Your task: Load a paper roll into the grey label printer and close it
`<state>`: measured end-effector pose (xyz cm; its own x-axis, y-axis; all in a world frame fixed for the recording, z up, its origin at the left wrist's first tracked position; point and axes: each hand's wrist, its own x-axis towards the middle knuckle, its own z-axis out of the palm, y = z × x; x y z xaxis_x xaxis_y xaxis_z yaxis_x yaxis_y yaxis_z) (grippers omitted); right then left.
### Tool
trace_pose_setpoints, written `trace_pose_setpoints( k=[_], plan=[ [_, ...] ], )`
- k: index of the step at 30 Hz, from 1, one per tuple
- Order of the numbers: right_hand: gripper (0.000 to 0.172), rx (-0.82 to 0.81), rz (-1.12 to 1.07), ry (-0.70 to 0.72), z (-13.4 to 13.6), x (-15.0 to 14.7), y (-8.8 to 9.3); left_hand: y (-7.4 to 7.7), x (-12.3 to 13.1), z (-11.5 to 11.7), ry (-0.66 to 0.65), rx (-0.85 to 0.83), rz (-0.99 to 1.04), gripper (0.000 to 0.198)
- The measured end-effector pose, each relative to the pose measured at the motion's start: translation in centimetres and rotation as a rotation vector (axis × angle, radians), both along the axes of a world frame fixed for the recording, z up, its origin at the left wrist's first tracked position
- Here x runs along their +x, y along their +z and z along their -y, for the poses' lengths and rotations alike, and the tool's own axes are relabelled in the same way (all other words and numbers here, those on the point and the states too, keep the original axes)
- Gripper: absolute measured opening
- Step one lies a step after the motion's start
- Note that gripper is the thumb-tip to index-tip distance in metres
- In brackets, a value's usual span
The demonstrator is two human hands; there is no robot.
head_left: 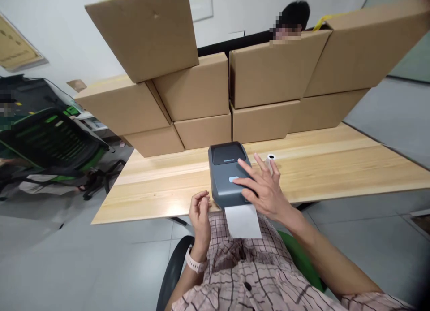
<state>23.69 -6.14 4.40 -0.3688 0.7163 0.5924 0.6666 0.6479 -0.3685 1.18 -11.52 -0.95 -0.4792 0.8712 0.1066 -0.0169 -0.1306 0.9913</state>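
A grey-blue label printer [225, 192] sits at the front edge of the wooden table, a dark window on its top. From its front a blank white strip of paper [243, 222] hangs over the edge above my lap. My right hand [265, 190] is spread over the printer's right side, with one fingertip at the small pale button [233, 179]. Beside the printer's left front corner, my left hand [200, 214] is loosely curled at the table edge, thumb apart and nothing visible in it. Behind my right fingers stands a small white paper roll [271, 157], partly hidden.
Stacked cardboard boxes [201, 91] line the back of the wooden table [151, 194]. One box [148, 33] sits higher at the left. A person's head [295, 15] shows behind the boxes. At the left is a black and green office chair [57, 140] with another person partly visible.
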Motion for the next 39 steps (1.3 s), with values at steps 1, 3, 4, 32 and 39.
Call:
trace_pose_setpoints(
  k=[1,3,4,32,39],
  plan=[
    [0.033,0.001,0.034,-0.008,0.0,-0.2,0.3,0.0,0.0,-0.6,0.018,0.018,-0.014,0.042],
    [0.031,-0.027,0.072,-0.012,0.0,-0.7,0.8,0.0,0.1,-1.4,0.021,0.048,-0.049,0.043],
    [0.031,-0.048,0.078,-0.004,-0.1,-0.9,1.0,-0.1,0.3,-1.5,0.006,0.058,-0.062,0.044],
    [0.076,-0.558,-0.801,-0.100,1.3,-1.6,-6.5,-2.1,1.8,-0.4,-0.394,0.112,-0.144,0.093],
    [0.081,-0.459,-0.655,-0.102,1.4,-1.2,-6.3,-0.9,1.4,-0.9,-0.295,0.183,-0.382,0.096]
  ],
)
